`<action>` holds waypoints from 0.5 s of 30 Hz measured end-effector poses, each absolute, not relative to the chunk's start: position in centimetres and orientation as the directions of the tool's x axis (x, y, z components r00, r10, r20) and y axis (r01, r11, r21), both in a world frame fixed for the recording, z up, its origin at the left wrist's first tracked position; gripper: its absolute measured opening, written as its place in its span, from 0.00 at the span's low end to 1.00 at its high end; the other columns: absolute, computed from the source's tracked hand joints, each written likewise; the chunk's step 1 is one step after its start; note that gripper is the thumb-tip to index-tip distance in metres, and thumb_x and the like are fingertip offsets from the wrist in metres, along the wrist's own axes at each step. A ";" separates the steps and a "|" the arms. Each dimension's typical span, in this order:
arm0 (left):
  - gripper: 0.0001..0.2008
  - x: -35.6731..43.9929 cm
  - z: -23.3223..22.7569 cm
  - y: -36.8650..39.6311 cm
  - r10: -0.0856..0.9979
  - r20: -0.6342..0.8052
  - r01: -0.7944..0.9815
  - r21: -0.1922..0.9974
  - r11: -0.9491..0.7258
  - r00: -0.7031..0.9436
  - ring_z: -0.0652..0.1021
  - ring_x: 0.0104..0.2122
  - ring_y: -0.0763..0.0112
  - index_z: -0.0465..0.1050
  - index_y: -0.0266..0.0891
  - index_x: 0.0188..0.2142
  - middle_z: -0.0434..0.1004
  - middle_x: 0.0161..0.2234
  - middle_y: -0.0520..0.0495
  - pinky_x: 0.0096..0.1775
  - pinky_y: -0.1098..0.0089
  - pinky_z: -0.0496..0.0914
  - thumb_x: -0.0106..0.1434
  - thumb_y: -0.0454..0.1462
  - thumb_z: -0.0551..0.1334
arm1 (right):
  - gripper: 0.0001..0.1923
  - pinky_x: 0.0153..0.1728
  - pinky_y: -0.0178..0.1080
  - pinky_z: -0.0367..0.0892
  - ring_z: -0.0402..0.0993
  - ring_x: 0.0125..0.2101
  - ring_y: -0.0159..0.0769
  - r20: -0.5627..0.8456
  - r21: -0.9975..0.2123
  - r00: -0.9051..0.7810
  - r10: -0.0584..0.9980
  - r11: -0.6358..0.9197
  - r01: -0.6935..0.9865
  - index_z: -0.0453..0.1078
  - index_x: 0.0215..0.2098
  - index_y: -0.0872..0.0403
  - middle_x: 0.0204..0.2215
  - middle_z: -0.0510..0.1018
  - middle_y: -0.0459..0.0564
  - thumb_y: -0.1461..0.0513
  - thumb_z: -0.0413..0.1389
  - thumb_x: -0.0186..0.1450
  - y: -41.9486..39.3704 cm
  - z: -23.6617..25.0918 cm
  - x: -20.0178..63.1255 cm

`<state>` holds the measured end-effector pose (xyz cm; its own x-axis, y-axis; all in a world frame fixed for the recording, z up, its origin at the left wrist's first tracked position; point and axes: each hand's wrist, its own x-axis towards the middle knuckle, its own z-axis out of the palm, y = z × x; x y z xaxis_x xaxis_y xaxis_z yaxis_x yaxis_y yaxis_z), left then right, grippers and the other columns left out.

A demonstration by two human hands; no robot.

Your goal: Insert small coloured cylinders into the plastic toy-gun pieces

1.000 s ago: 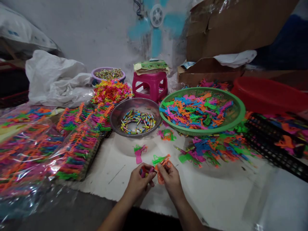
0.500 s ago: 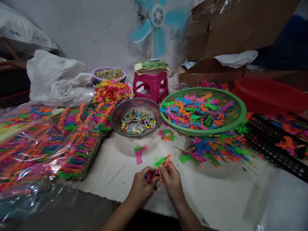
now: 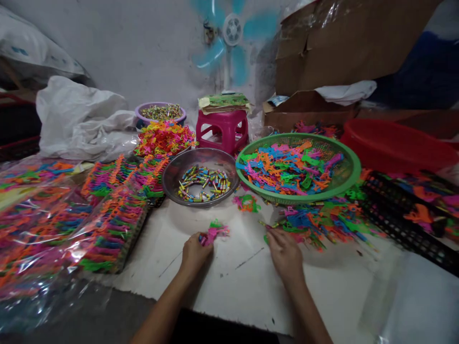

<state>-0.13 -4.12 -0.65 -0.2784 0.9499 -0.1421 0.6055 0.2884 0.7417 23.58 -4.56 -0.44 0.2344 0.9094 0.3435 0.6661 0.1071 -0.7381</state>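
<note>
The left hand (image 3: 195,254) has its grip clamped on small purple-and-blue pieces (image 3: 202,239), while the right hand (image 3: 287,254), its hold unclear, is beside a multicoloured plastic heap (image 3: 324,222).

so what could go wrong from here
The right hand is at the near edge of the loose pile, whose contents overlap, so a pull there might drag several out together. The left hand has small parts at its fingertips, right by the pink toy; one could slip out.
</note>
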 end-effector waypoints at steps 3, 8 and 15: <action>0.13 0.8 0.3 -5.1 0.935 -0.328 0.417 0.838 0.353 -0.134 0.65 0.15 0.78 0.71 0.35 0.33 0.66 0.16 0.53 0.18 0.76 0.57 0.49 0.40 0.59 | 0.20 0.26 0.37 0.62 0.67 0.23 0.35 0.025 -0.934 0.028 0.999 0.014 0.357 0.71 0.23 0.55 0.20 0.71 0.49 0.50 0.47 0.58 -5.6 -0.8 19.9; 0.12 1.8 1.8 -6.9 0.785 -0.492 -0.291 0.742 0.604 0.375 0.53 0.08 0.86 0.69 0.35 0.32 0.57 0.10 0.60 0.12 0.80 0.43 0.48 0.39 0.60 | 0.14 0.24 0.33 0.60 0.65 0.22 0.31 -0.104 -0.991 -0.194 0.975 -0.118 -0.062 0.71 0.28 0.55 0.22 0.71 0.45 0.53 0.52 0.57 -6.8 -0.2 16.3; 0.11 1.6 2.4 -7.1 0.600 -0.502 -0.386 0.470 0.794 0.623 0.49 0.05 0.87 0.69 0.33 0.24 0.54 0.04 0.60 0.10 0.81 0.38 0.45 0.41 0.60 | 0.11 0.33 0.36 0.62 0.67 0.28 0.33 -0.126 -0.782 -0.294 0.948 -0.277 -0.558 0.71 0.28 0.54 0.25 0.73 0.47 0.57 0.51 0.59 -7.0 0.9 16.0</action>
<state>1.60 -7.09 2.41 0.6227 0.6003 -0.5018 -0.3862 0.7936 0.4702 16.00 -6.98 0.92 -0.2938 0.9476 -0.1258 -0.5580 -0.2769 -0.7823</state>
